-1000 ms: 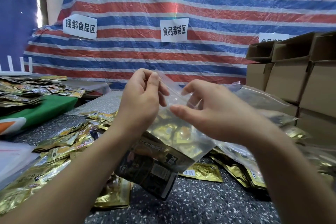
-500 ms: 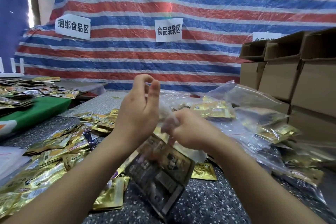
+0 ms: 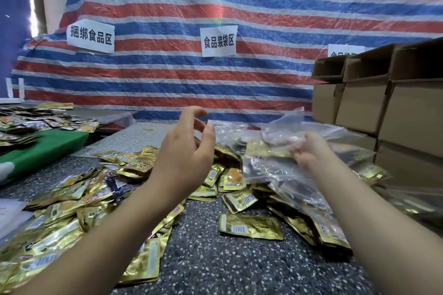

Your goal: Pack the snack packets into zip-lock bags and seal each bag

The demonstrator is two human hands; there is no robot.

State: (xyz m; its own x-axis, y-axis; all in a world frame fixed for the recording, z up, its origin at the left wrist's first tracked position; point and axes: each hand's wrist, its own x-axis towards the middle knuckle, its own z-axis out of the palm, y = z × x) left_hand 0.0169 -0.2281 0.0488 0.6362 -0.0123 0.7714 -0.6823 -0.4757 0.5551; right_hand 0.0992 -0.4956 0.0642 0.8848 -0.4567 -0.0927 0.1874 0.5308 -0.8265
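Note:
Gold foil snack packets (image 3: 79, 208) lie heaped on the speckled table (image 3: 215, 266) at the left and centre, and one lies alone (image 3: 250, 226) in front. My left hand (image 3: 184, 151) hovers above the heap with relaxed fingers and holds nothing. My right hand (image 3: 309, 149) reaches to the right and grips a clear zip-lock bag (image 3: 285, 132) on top of a pile of filled clear bags (image 3: 287, 182). Packets show through the bags.
Brown cardboard boxes (image 3: 383, 103) are stacked at the right edge. A green mat (image 3: 48, 146) with more packets lies at the far left. A striped tarp with paper signs (image 3: 218, 40) hangs behind. White sheets (image 3: 12, 213) lie at the near left.
The filled bag both hands held in front has gone onto the pile at the right. My left hand let go and opened; my right hand moved right.

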